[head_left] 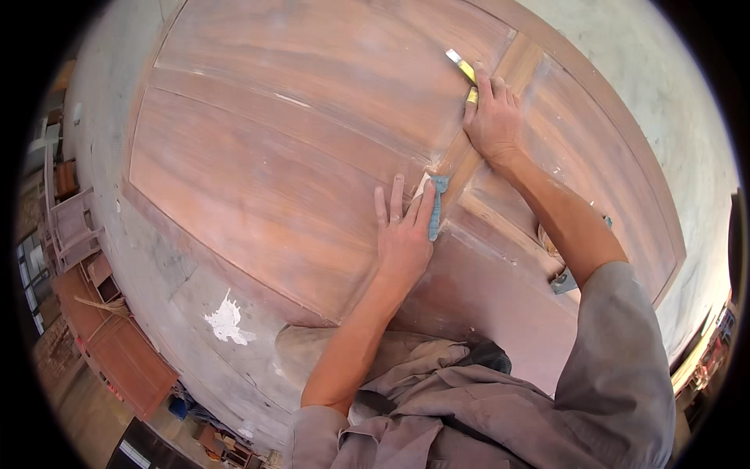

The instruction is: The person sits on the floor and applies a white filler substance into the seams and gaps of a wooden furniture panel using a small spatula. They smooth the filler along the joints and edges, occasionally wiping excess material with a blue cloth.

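A large reddish-brown panelled wooden door (266, 164) lies flat below me, with whitish dust on its surface. My left hand (405, 233) rests on it with its outer fingers spread. A folded blue piece of sandpaper or cloth (438, 205), with a pale part showing, sits by the index finger; the thumb is hidden. Farther up and to the right, my right hand (495, 121) is closed round a slim yellow tool (467, 72) with a silvery end, perhaps a cutter. The tool lies just left of the lighter wooden crosspiece (519, 61).
A small grey metal piece (562, 282) and a round-edged item lie beneath my right forearm. White spilled paint or filler (229, 319) marks the grey floor at left. Wooden furniture pieces (129, 344) stand along the left edge. Clutter lines the far right rim.
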Tool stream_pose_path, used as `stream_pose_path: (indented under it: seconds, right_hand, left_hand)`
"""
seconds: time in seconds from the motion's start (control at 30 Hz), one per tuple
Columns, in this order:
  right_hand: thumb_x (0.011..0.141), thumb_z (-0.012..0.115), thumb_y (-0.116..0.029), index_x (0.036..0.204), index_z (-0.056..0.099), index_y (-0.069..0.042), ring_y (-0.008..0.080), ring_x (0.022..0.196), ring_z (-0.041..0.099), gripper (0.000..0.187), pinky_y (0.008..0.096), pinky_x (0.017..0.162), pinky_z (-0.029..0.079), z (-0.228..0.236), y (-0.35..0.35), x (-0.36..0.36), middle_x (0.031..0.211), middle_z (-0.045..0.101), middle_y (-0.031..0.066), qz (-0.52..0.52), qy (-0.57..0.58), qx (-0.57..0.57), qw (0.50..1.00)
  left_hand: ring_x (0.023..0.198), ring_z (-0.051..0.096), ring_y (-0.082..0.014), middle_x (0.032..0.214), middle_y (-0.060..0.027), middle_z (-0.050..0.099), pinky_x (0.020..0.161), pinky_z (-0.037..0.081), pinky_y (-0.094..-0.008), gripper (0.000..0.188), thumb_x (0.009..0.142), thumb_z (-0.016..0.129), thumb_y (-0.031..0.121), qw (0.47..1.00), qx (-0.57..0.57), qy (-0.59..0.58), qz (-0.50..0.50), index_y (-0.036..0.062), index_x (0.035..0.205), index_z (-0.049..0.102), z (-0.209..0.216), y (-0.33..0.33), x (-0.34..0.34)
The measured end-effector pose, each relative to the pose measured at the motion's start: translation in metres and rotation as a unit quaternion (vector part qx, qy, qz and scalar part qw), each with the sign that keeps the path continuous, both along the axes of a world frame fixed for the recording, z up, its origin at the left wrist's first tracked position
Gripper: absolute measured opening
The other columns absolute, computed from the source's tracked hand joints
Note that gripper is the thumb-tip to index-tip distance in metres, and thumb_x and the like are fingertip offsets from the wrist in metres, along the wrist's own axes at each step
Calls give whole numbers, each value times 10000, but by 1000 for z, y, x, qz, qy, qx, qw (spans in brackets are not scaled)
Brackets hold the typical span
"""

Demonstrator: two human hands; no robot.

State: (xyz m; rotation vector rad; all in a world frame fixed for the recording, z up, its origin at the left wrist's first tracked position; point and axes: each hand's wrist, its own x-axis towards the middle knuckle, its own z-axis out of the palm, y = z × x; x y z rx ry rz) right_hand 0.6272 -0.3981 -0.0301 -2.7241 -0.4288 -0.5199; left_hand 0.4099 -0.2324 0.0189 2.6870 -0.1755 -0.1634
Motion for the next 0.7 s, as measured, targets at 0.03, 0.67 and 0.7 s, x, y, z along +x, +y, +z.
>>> stream_pose_path:
  seconds: [0.03, 0.67, 0.7]
  right_hand:
    - [836, 721, -147, 1517, 543, -112, 323, 1097, 658, 704, 455, 954, 502, -6, -2, -2, 1155, 665, 142, -3, -6, -10, 1000]
    - [857, 709, -174, 1522, 531, -119, 330, 1096, 659, 691, 458, 944, 498, -9, -2, -1, 1163, 670, 150, -8, 6, -25, 1000]
    - [859, 708, -177, 1520, 531, -118, 333, 1098, 659, 687, 458, 947, 498, -7, 0, 1, 1167, 670, 152, -5, 8, -21, 1000]
  left_hand:
    - [1579, 299, -457, 1530, -135, 599, 1276, 123, -700, 810, 890, 702, 54, 1000, 1, -18, 12, 7, 1632, 381, -7, -1, -8]
    - [1572, 321, -456, 1500, -138, 636, 1284, 111, -687, 806, 877, 653, 15, 999, -34, -17, 27, 28, 1638, 389, -9, -6, -17]
    - [1573, 321, -456, 1506, -138, 632, 1285, 112, -686, 806, 875, 651, 12, 998, -41, -14, 36, 26, 1637, 389, -5, -9, -17]
